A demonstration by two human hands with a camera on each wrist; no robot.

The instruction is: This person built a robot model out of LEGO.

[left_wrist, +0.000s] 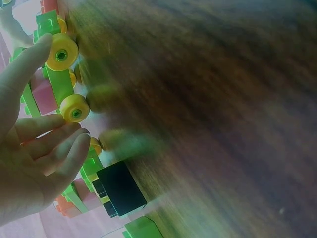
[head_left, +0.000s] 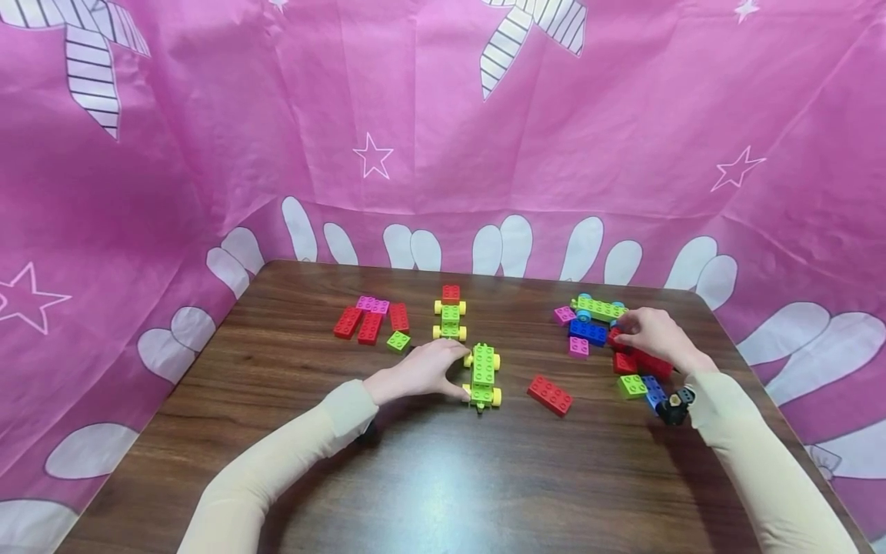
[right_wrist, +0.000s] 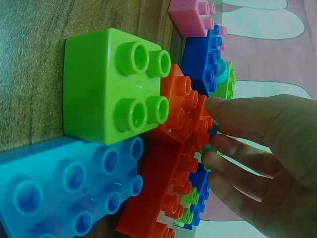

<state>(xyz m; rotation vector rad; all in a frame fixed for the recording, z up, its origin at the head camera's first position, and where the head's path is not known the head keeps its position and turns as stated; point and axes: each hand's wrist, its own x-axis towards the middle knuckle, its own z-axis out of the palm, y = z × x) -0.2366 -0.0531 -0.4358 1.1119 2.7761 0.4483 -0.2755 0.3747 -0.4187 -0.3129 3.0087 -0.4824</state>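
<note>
Green car (head_left: 484, 368) pinched in left hand (head_left: 428, 369), red brick (right_wrist: 200, 127) in right hand (head_left: 654, 335). Best lift red brick straight up — avoid blue brick (head_left: 588, 332).

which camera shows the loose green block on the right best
The right wrist view: the green block looms large there, its four studs plain. The head view shows it small, from above; the left wrist view doesn't clearly show it.
</note>
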